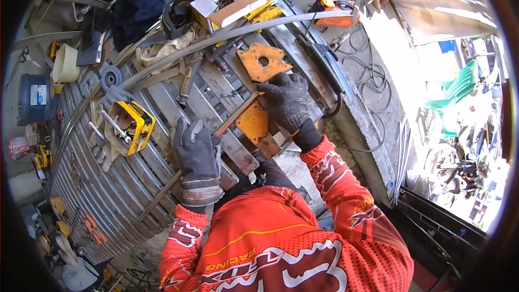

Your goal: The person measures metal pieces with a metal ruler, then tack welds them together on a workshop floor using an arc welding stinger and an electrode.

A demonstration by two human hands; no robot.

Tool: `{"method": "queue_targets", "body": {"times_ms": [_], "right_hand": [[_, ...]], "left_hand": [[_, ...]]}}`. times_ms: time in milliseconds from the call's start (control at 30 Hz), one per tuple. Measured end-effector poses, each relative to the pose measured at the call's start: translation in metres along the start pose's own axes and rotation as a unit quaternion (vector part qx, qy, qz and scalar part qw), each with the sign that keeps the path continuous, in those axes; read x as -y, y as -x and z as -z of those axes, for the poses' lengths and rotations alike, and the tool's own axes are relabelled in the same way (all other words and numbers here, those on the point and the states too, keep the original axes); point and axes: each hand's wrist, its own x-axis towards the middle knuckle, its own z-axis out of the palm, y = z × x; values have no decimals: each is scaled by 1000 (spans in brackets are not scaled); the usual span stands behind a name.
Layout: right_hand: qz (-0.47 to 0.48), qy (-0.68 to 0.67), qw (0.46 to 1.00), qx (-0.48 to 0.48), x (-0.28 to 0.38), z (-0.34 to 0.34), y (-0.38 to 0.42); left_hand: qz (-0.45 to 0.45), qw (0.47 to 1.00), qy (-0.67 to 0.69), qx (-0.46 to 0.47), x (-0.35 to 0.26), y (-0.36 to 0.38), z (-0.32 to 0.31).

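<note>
My left hand (195, 154), in a grey work glove, rests over a long thin metal bar (162, 196) on the slatted metal bench; its fingers are bent and partly hidden. My right hand (287, 101), in a dark knitted glove, has its fingers curled round the upper end of a reddish rod (238, 112). This rod slopes down toward my left hand. Just above my right hand lies an orange plate with a hole (250, 59). A second orange plate (253, 123) sits below the rod, beside my right hand.
A yellow box of small parts (141, 130) and a grinding disc (111, 77) are left of my hands. Beyond lie a yellow-handled tool (186, 82), a long curved strip (216, 39) and a cardboard box (230, 8). Cables (373, 78) loop on the right.
</note>
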Motion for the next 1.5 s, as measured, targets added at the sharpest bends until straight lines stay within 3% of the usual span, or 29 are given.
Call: {"method": "queue_targets", "body": {"times_ms": [67,100,133,167,233,467,533,567,633,767,833,867,933,1133,1467,1500], "right_hand": [[1,1,1000,-4,0,-1,1],[2,5,1000,-4,0,-1,1],[2,8,1000,-5,0,-2,1],[3,8,1000,-4,1,-1,1],[-2,7,1000,4,1,-1,1],[0,20,1000,10,-1,-5,4],[-7,19,1000,20,-1,-4,4],[-6,20,1000,20,-1,-4,4],[-9,25,999,25,-1,-4,4],[-19,32,999,27,0,-6,5],[-23,32,999,29,-2,-9,6],[-23,32,999,28,-3,-11,7],[-22,38,999,26,-4,-12,6],[-34,60,997,34,-4,-18,8],[-43,42,997,52,-3,-17,8],[-45,33,997,53,-3,-16,8]], "left_hand": [[-9,1000,13,-2,11,4,-10],[88,970,228,2,13,5,-15],[181,885,430,5,16,6,-18],[181,885,430,4,19,9,-20],[24,989,144,-1,14,8,-16],[74,979,188,19,17,11,-23],[177,901,395,-2,5,6,-16],[177,901,396,-2,9,7,-19],[82,971,222,-1,16,7,-22],[109,952,284,-28,3,2,-10],[-32,999,-16,5,6,-2,-2],[-32,999,-16,5,4,-2,-3],[87,985,148,-32,-2,-3,-6],[-10,1000,-10,-16,-2,-1,-1],[12,1000,-14,-11,7,3,-11],[103,977,187,-10,7,2,-16]]}}
